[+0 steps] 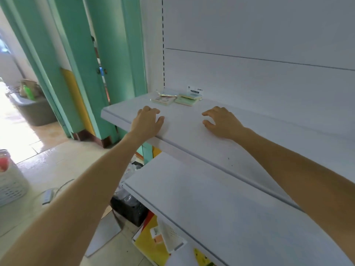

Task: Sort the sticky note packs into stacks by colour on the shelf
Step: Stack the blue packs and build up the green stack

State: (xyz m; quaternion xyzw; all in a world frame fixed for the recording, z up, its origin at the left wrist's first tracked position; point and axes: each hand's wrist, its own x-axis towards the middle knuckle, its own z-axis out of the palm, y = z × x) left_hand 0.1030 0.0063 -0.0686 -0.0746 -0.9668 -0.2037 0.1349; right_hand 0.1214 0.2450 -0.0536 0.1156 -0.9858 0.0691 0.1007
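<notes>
Shelf (269,135) | packs (177,97) rear-left | left hand (148,121) at edge | right hand (222,121) inboard

Pastel sticky note packs (177,97) heaped on shelf (249,135)

Bright daylight from the doorway (19,112) at left; floor (15,135) there blows out to white. The shelf (269,143) evenly lit, faint soft shadows under left hand (148,121) and right hand (222,122). Wide-angle stretch at edges. The sticky note packs (178,97) slightly soft, labels unreadable.
</notes>
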